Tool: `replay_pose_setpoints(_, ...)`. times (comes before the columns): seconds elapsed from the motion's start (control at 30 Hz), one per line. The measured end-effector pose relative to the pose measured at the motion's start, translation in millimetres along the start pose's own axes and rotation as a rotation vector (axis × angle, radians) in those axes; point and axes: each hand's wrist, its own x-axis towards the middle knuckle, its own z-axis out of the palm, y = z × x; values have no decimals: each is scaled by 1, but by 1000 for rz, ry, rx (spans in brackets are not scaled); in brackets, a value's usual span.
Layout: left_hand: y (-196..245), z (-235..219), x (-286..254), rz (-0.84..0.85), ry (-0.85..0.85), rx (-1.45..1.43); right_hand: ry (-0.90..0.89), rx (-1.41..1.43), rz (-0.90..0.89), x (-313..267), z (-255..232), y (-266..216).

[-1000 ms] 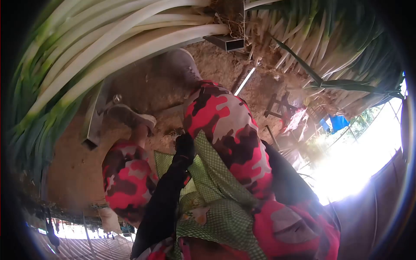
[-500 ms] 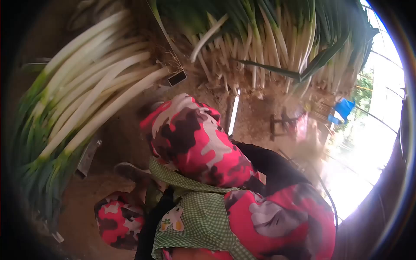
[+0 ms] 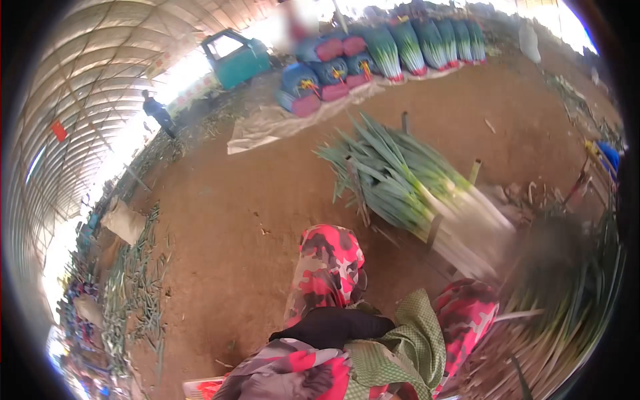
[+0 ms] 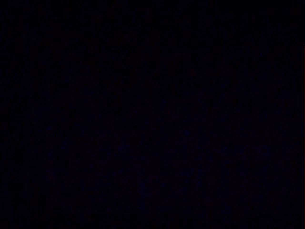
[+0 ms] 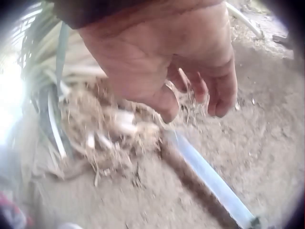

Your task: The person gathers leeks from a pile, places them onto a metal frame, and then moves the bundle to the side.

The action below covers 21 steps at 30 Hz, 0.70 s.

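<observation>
In the right wrist view my bare right hand [image 5: 162, 62] hangs over the soil, fingers loosely bent and holding nothing. Below it, the root ends [image 5: 100, 133] of green onions lie to the left, and a pale straight bar [image 5: 209, 176] runs along the ground. My left arm in its black sleeve [image 3: 333, 327] crosses my lap; the left hand is hidden behind the green checked apron [image 3: 427, 327]. The left wrist view is black. A bundle of green onions [image 3: 400, 173] rests on a metal stand ahead, and a blurred onion pile [image 3: 573, 313] lies at the right.
Tied bundles of green onions [image 3: 433, 47] stand in a row at the back, beside stuffed sacks [image 3: 300, 103] and a pale sheet [image 3: 267, 130]. A person [image 3: 159, 115] stands far left, near a teal vehicle cab [image 3: 240, 63]. Loose leaves [image 3: 143, 287] litter the left side.
The head view has swung from the floor and onion piles up to the wider shed. My gloved left hand, seen a second ago between the knees, has gone out of sight.
</observation>
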Motion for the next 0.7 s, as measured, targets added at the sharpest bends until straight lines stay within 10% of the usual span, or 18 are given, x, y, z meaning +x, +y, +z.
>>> replay_pose_setpoints(0.37,31,-107,-62,54,206,-92,43,77,-98,13,-38,-32)
replay_pose_setpoints(0.53,56,-171,-99,-351,257,-98,43,138,-95,18,-41,-33)
replay_pose_setpoints(0.7,78,-242,-129,-132,545,2,93,197,-65,-2,-55,-5)
